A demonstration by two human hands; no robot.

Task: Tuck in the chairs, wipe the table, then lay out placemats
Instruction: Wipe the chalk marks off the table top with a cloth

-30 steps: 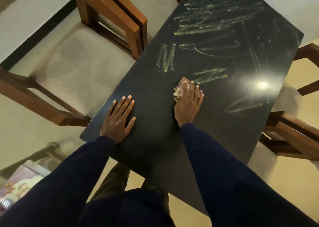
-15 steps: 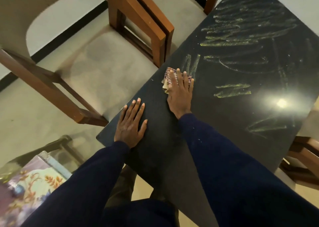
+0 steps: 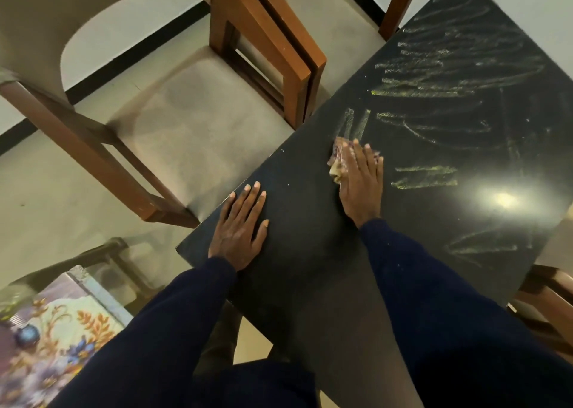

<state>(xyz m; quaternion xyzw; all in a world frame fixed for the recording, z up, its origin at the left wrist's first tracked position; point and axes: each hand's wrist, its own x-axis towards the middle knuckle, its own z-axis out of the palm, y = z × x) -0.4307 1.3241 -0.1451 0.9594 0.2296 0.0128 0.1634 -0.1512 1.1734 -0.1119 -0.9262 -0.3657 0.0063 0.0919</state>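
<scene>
Well, the right hand's fingers [image 3: 358,156] lie straight and close together, pressing flat on a small crumpled cloth [image 3: 336,166] rather than curling round it. Only the cloth's left edge peeks out, pale with a purplish check. It looks soft, light and limp, so I'd judge it bunches easily and is best driven under a flat palm, as here. The right hand [image 3: 359,187] sits mid-table, beside some yellowish streaks [image 3: 424,176]. The left hand [image 3: 240,231] is spread with straight fingers, braced on the table [image 3: 307,209] near its corner and holding nothing. The top is dark, glossy and hard, probably slick. A padded wooden chair [image 3: 198,135] stands at its left edge, seat mostly showing.
</scene>
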